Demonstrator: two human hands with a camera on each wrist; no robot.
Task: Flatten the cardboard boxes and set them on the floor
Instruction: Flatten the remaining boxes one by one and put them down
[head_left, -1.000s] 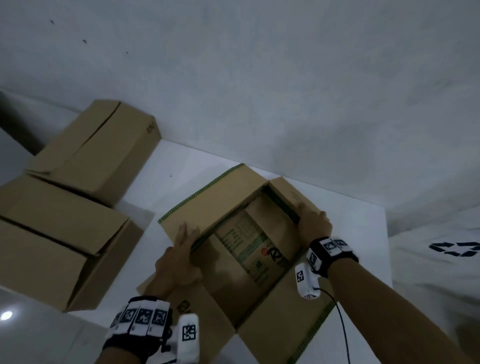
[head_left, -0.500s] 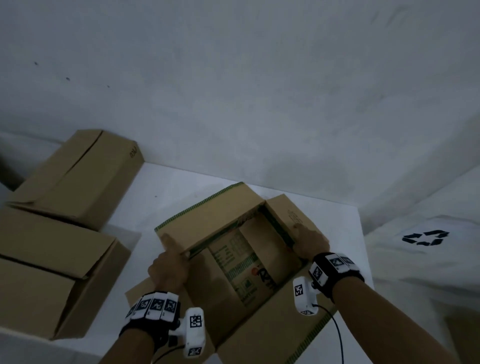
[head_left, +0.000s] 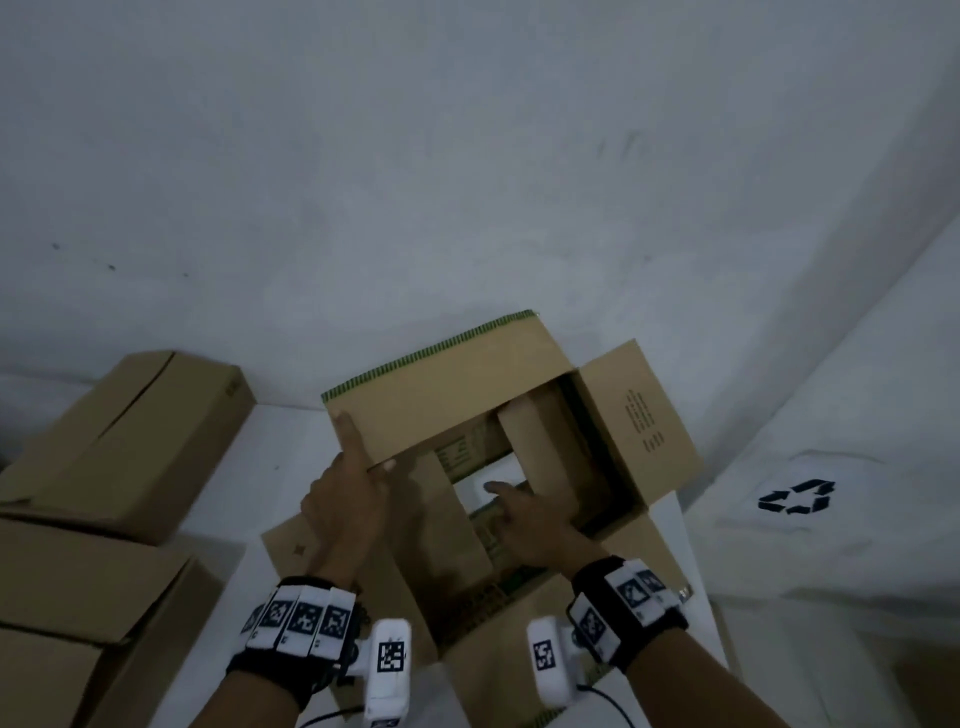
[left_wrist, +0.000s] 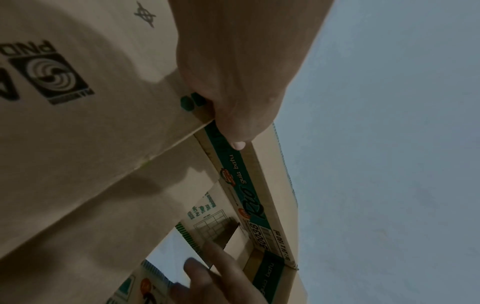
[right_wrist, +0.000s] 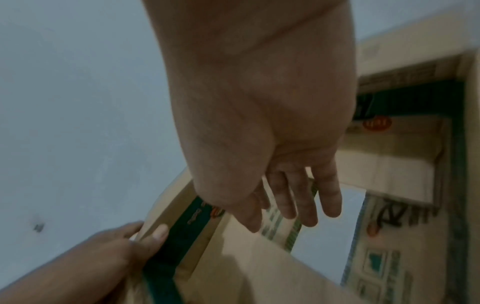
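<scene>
An open cardboard box (head_left: 452, 395) with green-striped edges stands on the white table (head_left: 280, 457), its top flaps spread out. My left hand (head_left: 348, 488) grips the box's left wall, forefinger along the outside and thumb inside; the left wrist view shows the thumb (left_wrist: 233, 127) pressed on the green printed band of the box (left_wrist: 78, 144). My right hand (head_left: 524, 514) reaches down into the box with straight fingers (right_wrist: 285, 201) over the bottom flaps. The bottom flaps stand parted, and white table shows through the gap (head_left: 493, 480).
Two closed cardboard boxes (head_left: 135, 431) (head_left: 78, 597) sit at the left of the table. A white sack with a black recycling mark (head_left: 795, 496) lies to the right. A grey wall stands close behind the table.
My right hand has left the right-hand flap and gone down inside the box. The bottom flaps have come apart. My left hand keeps its grip on the left wall.
</scene>
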